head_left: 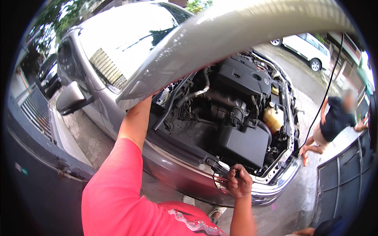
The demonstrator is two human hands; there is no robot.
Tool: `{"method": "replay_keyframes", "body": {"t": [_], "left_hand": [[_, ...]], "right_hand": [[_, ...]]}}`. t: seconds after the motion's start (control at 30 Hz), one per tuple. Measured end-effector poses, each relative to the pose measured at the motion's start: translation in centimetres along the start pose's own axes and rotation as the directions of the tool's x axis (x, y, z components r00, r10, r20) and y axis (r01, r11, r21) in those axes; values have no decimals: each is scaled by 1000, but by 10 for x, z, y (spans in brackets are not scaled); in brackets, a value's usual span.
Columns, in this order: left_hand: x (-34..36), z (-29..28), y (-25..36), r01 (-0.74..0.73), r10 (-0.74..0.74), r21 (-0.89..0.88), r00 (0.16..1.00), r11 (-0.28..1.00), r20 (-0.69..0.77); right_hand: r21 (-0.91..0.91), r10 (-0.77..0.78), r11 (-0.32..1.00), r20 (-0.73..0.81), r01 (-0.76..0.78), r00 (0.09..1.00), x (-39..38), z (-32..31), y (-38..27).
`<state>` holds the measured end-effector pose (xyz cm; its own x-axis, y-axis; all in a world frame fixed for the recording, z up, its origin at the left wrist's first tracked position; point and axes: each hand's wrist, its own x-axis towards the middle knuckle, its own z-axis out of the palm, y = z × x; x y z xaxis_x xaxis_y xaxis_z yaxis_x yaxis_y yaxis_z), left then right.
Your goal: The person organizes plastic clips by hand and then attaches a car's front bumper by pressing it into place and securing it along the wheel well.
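Note:
My left arm, in a red sleeve, reaches up to the raised hood (189,51) of a grey-brown car. The hood's edge hides my left hand. Over the car's near fender (173,169), beside the engine bay, my right hand (239,181) is raised with its fingers curled in. What it holds, if anything, I cannot make out. Thin dark and red pieces (221,177), perhaps a tool or wires, lie right beside its fingers. Past that hand sit a black air filter box (242,145) and a black engine cover (246,74). A yellowed fluid tank (273,118) stands beyond the box.
A person (336,118) in a dark top and light shorts stands at the right by a dark metal gate (342,173). A white vehicle (305,49) is parked behind. The side mirror (73,97) juts out at left, near a dark wall (43,169).

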<state>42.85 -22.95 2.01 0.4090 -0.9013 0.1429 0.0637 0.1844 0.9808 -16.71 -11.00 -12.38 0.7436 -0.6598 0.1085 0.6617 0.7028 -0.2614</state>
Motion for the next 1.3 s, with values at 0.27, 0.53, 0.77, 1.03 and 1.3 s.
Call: {"method": "replay_keyframes", "body": {"t": [0.27,0.53,0.77,1.03,1.3], "left_hand": [[-31,11,7,-162,190,219,975,962,-112],[-46,21,19,-219,291,488,954,845,-76],[-47,30,26,-253,337,641,941,724,-9],[-51,41,30,-289,373,759,926,584,65],[-54,51,38,-305,378,821,918,483,118]], "right_hand": [[-59,9,998,-52,-12,999,3,6,-3],[-55,-55,997,-118,49,992,4,7,4],[-120,-66,991,-62,58,996,2,4,5],[-139,-86,987,-70,76,994,2,2,5],[-86,-63,994,-33,60,997,5,5,4]]}}
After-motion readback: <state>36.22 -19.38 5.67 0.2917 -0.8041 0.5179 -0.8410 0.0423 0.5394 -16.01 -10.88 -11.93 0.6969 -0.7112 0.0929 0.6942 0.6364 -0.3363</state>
